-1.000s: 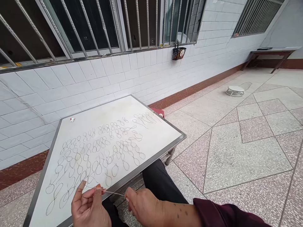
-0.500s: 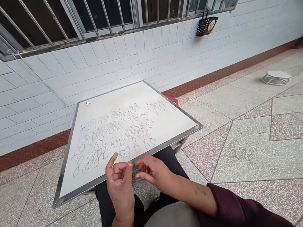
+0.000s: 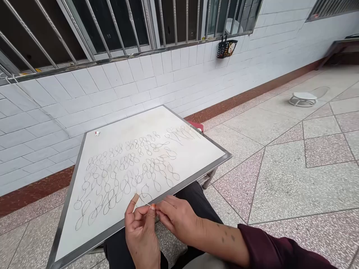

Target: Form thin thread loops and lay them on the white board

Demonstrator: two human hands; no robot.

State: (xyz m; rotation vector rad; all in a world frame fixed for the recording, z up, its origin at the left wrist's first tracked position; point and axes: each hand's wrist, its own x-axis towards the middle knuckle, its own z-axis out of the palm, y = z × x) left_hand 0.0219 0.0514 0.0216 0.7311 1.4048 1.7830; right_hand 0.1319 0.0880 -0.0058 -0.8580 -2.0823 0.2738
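Left hand [image 3: 141,233] has thumb and index pinched on a thin thread [image 3: 146,203], other fingers loosely curled, just over the near edge of the white table [image 3: 200,149]. Right hand [image 3: 181,220] is curled right beside those fingertips; its grip is hidden, can't tell if closed on thread. Thin loops [image 3: 127,164] lie in rows across the tabletop.

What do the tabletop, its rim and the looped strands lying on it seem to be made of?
Tabletop: perhaps laminate or painted board, judging by its smooth, even white surface.
Rim: probably metal, from its grey colour and dull sheen.
Looped strands: wire or thread, being thin and curved; finish unclear.
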